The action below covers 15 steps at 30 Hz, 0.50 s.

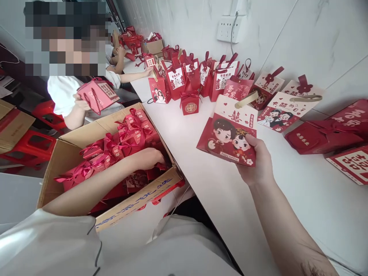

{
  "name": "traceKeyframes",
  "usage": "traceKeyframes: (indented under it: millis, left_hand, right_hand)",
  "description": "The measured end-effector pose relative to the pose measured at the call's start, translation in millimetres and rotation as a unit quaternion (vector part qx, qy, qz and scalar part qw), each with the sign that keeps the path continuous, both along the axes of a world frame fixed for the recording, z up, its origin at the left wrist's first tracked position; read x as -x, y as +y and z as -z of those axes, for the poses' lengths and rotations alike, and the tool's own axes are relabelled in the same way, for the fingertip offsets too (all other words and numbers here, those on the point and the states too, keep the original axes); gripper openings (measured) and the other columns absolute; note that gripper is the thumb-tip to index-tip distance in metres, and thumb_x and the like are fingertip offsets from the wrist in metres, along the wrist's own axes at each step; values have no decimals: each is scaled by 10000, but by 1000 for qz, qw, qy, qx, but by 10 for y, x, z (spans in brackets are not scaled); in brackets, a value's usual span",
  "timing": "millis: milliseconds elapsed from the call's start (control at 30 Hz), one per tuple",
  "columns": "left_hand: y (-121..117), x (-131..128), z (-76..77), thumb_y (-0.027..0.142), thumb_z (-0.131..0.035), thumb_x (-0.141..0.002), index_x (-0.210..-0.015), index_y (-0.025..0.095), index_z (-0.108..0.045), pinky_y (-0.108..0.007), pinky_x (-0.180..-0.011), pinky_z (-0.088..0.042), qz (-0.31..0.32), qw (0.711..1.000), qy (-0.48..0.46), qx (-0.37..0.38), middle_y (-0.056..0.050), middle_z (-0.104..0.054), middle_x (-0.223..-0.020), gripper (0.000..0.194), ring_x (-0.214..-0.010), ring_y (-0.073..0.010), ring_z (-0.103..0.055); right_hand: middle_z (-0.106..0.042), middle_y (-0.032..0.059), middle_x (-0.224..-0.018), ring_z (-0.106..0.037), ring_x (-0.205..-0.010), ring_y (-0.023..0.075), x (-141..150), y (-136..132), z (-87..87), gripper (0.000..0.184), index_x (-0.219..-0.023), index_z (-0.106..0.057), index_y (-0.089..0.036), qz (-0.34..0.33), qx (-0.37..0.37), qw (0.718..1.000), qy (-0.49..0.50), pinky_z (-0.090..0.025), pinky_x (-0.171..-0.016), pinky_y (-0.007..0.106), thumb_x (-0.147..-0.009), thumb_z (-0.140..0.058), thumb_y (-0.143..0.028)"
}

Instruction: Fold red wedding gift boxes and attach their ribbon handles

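My right hand (257, 163) grips a red and cream wedding gift bag (227, 132) by its lower right side, thumb on the front. The bag shows a cartoon couple, and a gold ribbon handle (246, 99) loops from its top. My left hand (152, 158) reaches down into an open cardboard box (47, 172); its fingers are hidden among the contents. Red gift boxes tied with ribbon bows (139, 126) fill much of that cardboard box. Near the left hand lies a darker red printed package (137, 182).
Several red gift bags (176, 82) stand along the wall on the white table (184, 134). A small red box (190, 104) sits before them. At left, a co-worker's hand (82, 103) holds a pink-red bag (99, 96). A wall socket (231, 28) is above the table.
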<state>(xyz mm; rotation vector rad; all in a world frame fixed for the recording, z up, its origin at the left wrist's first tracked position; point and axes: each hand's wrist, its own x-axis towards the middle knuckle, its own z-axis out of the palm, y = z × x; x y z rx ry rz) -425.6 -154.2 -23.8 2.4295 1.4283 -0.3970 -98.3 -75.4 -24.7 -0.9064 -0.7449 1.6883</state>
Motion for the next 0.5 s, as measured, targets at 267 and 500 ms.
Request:
traceKeyframes:
  millis: [267,500]
  left_hand:
    - [-83,49,-131,-27,-465,-699,-1119,388,-733,-258,-714,-460,-46,995,60,70,14,-757,-1053,649,-979,-213,-695]
    - [-103,-11,-111,-29,-448,-685,-1144,346,-731,-254,-776,-475,-68,991,72,90,3,-749,-1089,657,-999,-198,-691]
  right_hand:
    - [-725,45,-1014,-709,-816,222,116,-40,119,362,-1024,-613,-206,-42,61,997,-17,-593,-638,315,-694,-726,-306]
    - [-734,34,-954,-705,-772,212,345,-150,215,314,-1004,-614,-215,-101,68,992,-24,-585,-656,326,-722,-715,-308]
